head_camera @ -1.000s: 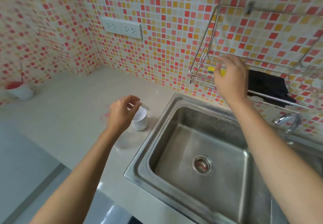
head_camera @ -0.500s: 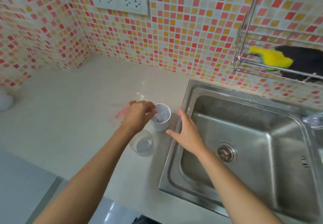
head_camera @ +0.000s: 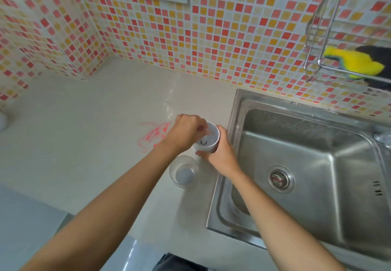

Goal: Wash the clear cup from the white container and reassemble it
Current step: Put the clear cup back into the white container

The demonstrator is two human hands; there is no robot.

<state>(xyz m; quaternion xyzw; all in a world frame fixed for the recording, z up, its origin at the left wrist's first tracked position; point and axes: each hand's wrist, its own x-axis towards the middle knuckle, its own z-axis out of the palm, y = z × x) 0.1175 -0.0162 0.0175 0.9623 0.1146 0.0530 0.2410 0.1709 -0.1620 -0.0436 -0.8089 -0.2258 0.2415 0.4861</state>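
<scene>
1. Clear plastic cup [head_camera: 183,172] stands upright on the counter, just below our fingers, untouched.
2. Our right hand [head_camera: 220,154] grips the white cylindrical container [head_camera: 208,143].
3. Our left hand's [head_camera: 186,132] fingertips pinch something at its rim.

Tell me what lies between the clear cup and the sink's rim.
In the head view, the right hand and its wrist cross that stretch, gripping the white container; otherwise bare counter separates the clear cup from the sink.
</scene>
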